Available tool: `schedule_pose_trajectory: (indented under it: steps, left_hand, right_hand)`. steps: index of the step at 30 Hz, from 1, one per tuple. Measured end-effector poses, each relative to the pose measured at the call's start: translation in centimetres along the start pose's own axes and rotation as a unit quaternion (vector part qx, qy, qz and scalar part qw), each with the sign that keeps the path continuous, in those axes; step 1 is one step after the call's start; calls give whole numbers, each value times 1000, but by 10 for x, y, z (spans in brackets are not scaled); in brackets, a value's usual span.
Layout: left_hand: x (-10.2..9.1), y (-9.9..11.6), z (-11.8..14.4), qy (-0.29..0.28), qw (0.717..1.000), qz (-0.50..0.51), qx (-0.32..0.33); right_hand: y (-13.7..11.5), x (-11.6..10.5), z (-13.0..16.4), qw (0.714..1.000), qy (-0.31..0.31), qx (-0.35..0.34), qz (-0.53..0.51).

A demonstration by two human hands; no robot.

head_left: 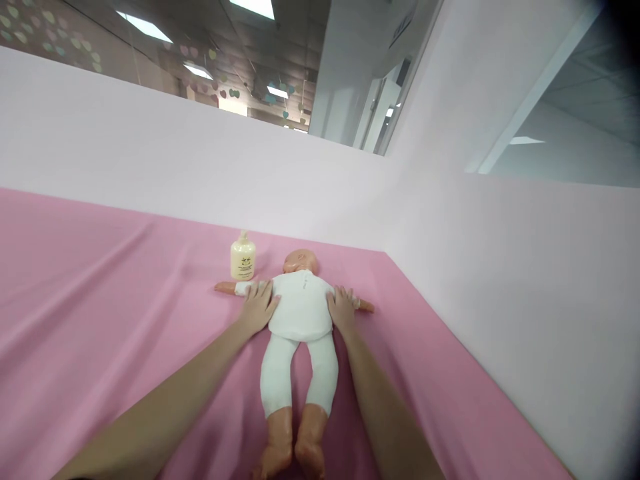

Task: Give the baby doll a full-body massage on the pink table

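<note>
A baby doll (pixel 301 313) in a white top and white leggings lies on its back on a pink sheet (pixel 110 313), head away from me, arms spread out sideways. My left hand (pixel 258 307) rests flat on the doll's left-side sleeve and upper arm, fingers together and extended. My right hand (pixel 341 309) lies flat on the other sleeve, beside the torso. Neither hand grips anything. A small cream lotion bottle (pixel 243 257) with a pump top stands upright just beyond the doll's arm, left of its head.
The pink sheet covers the whole surface and is wrinkled at the left. White partition walls (pixel 500 280) close in the back and the right side, meeting in a corner beyond the doll's head. Ceiling lights and glass show above them.
</note>
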State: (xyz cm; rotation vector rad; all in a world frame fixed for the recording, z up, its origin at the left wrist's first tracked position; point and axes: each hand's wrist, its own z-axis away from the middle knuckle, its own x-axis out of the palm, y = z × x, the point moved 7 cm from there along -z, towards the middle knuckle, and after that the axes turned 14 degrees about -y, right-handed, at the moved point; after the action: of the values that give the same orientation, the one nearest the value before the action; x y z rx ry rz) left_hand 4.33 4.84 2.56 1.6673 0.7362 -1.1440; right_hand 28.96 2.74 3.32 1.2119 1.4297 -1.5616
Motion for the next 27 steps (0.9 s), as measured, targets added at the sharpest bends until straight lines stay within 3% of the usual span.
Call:
schedule_pose_trajectory:
  steps: [3, 7, 14, 17, 21, 27]
  left_hand:
    - [9, 22, 3, -58, 996, 28, 67]
    - [7, 48, 16, -81, 984, 35, 153]
    - [-24, 84, 35, -85, 978, 10, 192]
    - [-35, 98, 43, -99, 979, -23, 178]
    - [-39, 110, 55, -136, 977, -48, 157]
    - [-26, 101, 52, -163, 980, -51, 99]
  right_hand:
    - [-40, 9, 2, 991, -76, -106, -43]
    - [-76, 15, 20, 974, -155, -164, -25]
    - [-92, 7, 55, 944, -289, -156, 35]
    - [-97, -5, 65, 925, -326, -186, 56]
    - [-103, -28, 77, 913, -331, -230, 55]
    - [-100, -40, 82, 954, -223, -172, 101]
